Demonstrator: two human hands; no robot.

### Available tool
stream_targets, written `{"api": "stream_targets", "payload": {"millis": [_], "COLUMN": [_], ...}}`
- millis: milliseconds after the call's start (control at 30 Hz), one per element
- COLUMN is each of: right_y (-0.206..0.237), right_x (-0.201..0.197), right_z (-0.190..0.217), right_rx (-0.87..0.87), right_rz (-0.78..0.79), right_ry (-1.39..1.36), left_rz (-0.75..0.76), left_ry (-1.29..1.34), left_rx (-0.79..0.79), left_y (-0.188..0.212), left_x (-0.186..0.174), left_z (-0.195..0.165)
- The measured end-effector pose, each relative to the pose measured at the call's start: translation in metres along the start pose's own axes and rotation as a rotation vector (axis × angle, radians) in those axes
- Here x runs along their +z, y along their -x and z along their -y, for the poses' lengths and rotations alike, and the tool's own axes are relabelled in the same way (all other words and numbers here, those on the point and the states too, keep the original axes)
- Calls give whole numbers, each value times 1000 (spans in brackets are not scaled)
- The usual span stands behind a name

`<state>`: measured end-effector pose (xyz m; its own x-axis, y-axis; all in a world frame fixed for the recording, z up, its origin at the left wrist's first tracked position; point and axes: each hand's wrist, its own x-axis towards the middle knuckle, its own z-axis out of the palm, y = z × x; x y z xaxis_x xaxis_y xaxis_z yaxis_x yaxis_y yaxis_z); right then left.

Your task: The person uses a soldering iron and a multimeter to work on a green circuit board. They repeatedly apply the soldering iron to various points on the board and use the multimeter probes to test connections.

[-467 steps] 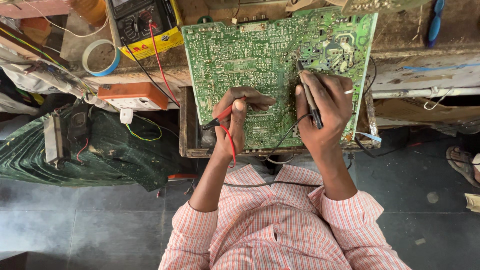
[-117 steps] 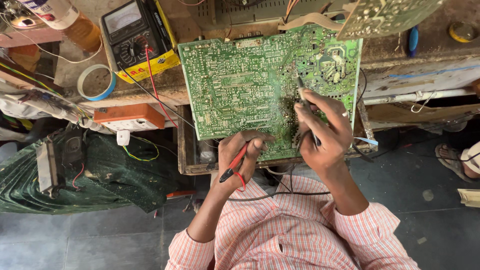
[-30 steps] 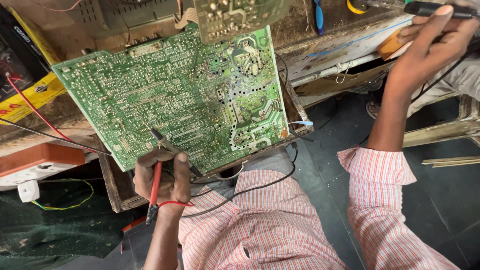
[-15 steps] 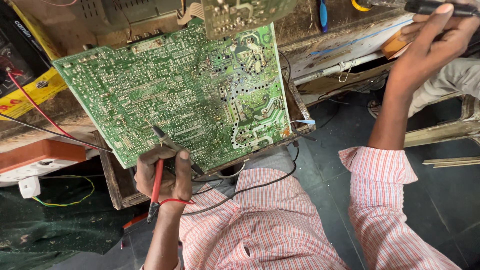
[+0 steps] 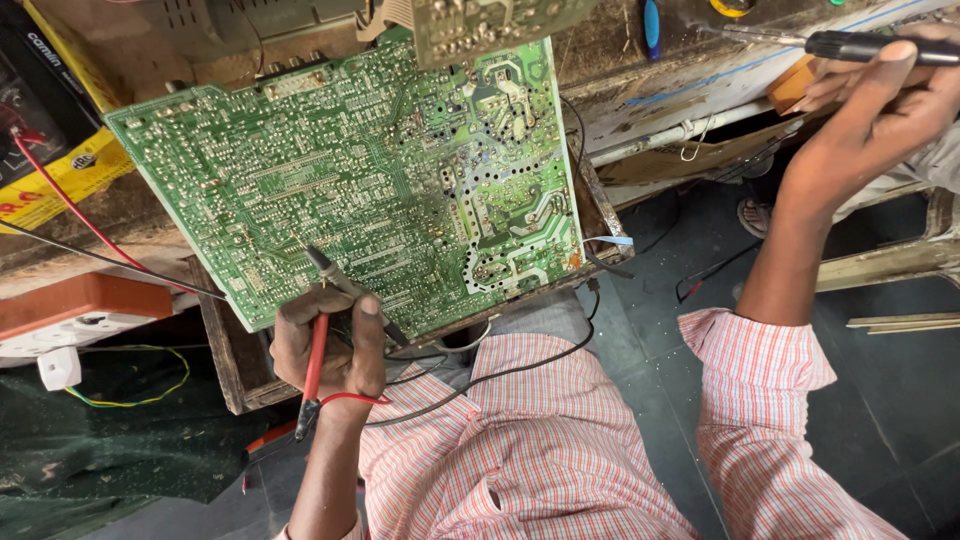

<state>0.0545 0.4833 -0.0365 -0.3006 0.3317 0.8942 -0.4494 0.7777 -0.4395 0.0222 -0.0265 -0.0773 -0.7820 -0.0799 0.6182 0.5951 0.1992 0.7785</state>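
Note:
A large green circuit board (image 5: 370,170) lies solder side up, tilted, on the wooden bench. My left hand (image 5: 330,345) rests at the board's near edge, closed around both meter probes: the red probe (image 5: 313,365) points down and away from the board, while the black probe (image 5: 350,290) has its tip resting on the board. My right hand (image 5: 870,110) is stretched out to the far right over the bench, gripping a black-handled soldering iron (image 5: 850,45) whose metal tip points left.
A second circuit board (image 5: 480,20) stands behind the big one. A yellow multimeter (image 5: 60,180) with red and black leads sits at left, near an orange-and-white power strip (image 5: 70,315). A blue-handled tool (image 5: 652,25) lies on the bench top. The dark floor lies below.
My right hand has left the board and reached far right to take the black-handled iron. My left hand now holds both probes at the board's near edge. The view has swung right.

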Motion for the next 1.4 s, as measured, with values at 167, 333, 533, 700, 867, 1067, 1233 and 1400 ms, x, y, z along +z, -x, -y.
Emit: {"api": "stream_targets", "payload": {"millis": [167,333,533,700,867,1067,1233,1400], "right_y": [2,4,4,3,5,7,7,5], "right_x": [1,1,0,-2,-1,1,2,5], "right_z": [-3,-11,-6,-4,-5,-7,-7,-3], "right_rx": [14,55,30,-10,14,8,20,31], "right_rz": [-15,-43,-12,5,-8,-6,-2,1], "right_ry": [19,-22,-22,1,-8,-19,-18,-21], "left_rz": [2,9,7,1,-11,-13,-2,-1], "left_ry": [0,15,16,5,0,-19,5,1], "left_rx": [4,-26,-42,-26,-10,14,-11,-32], "left_y": [0,0,1,1,1,1,1,0], "left_x": [-1,-2,-2,-1,-1,-1,-1,0], "left_z": [-1,-2,-1,0,2,3,2,-2]}}
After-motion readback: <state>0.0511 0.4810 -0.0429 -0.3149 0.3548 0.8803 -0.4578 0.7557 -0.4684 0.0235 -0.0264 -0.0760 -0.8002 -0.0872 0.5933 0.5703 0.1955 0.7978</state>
